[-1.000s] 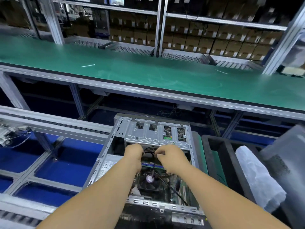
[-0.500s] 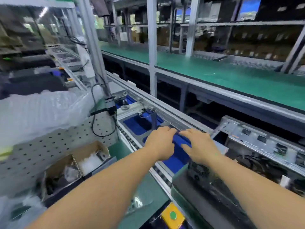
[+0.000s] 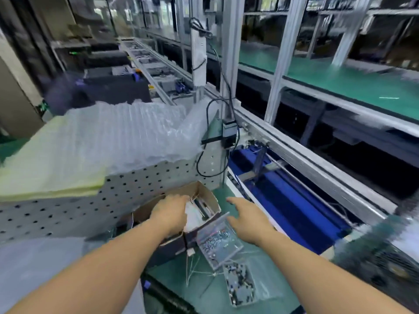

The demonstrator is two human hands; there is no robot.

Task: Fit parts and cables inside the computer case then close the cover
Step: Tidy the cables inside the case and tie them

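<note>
Left hand reaches into the open cardboard box, fingers curled down among white packets; whether it grips one cannot be determined. Presumably it is fetching a part for fitting. Right hand hovers spread and empty above the clear screw tray. The computer case is not identifiable, only a blur at the right edge.
</note>
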